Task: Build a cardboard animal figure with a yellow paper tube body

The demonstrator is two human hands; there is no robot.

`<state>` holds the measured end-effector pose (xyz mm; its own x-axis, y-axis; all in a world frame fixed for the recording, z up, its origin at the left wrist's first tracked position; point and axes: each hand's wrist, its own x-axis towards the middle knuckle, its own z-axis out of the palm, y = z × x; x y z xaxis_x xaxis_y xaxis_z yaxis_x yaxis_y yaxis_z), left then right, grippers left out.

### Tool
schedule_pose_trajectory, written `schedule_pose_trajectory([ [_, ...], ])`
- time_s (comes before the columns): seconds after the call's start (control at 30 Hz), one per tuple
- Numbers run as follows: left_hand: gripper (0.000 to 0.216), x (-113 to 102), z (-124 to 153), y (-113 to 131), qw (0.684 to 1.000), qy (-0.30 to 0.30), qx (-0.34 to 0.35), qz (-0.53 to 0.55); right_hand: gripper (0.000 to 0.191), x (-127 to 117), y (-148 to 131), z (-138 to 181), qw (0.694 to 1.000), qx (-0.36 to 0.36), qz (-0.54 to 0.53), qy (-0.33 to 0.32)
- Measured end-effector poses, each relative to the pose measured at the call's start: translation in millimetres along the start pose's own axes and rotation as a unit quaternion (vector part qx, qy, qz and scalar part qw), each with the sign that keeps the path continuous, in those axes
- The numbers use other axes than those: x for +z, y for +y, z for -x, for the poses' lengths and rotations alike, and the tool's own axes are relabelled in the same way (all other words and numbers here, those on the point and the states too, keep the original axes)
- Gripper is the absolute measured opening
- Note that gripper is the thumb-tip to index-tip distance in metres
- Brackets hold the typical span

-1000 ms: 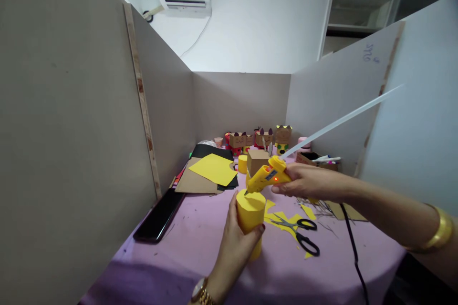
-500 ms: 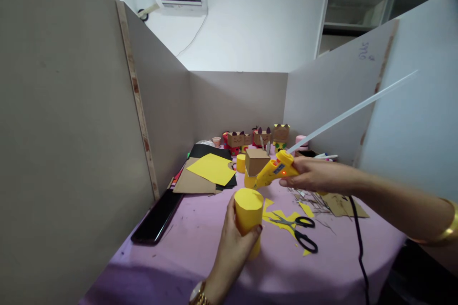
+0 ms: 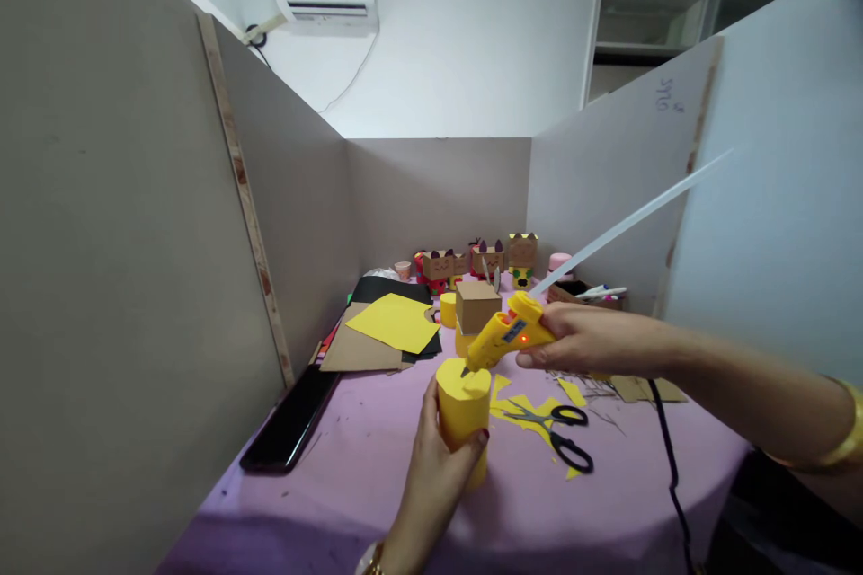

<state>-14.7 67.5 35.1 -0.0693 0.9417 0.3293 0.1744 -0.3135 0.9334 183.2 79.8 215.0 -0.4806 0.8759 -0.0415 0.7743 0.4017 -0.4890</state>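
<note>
Grey partitions (image 3: 438,189) enclose a purple-covered surface (image 3: 364,440) where scissors (image 3: 549,425) lie over yellow scraps (image 3: 500,386) and a phone (image 3: 289,422) lies to the left, near paper sheets (image 3: 395,323). Toward the front, the left hand (image 3: 437,467) wraps around an upright yellow cylinder (image 3: 464,413). The right hand (image 3: 576,337), closed around a glue gun (image 3: 502,337), holds the nozzle (image 3: 467,368) at the cylinder's top; whether they touch is hard to tell. The gun partly hides a cardboard box (image 3: 475,310) behind it.

Phone (image 3: 289,420) left, scissors (image 3: 549,425) right on the counter (image 3: 351,476)
Paper sheets (image 3: 395,322) lie behind the phone; a box (image 3: 475,310) sits behind the cylinder (image 3: 462,415).
</note>
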Motion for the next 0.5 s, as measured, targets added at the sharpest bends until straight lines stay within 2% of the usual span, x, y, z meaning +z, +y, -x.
schedule_pose_trajectory([
  [0.1,0.079,0,-1,-2,1.000,-0.003,0.003,0.001,0.036,2,-4,-4,1.000,-0.024,0.004,-0.009],
  [0.23,0.079,1,-1,-3,1.000,0.005,-0.001,0.004,0.026,1,-8,-9,0.998,-0.065,0.002,-0.016],
  [0.5,0.076,2,1,1,1.000,0.003,-0.002,-0.006,0.022,-1,-2,-10,0.998,-0.052,0.025,0.004],
])
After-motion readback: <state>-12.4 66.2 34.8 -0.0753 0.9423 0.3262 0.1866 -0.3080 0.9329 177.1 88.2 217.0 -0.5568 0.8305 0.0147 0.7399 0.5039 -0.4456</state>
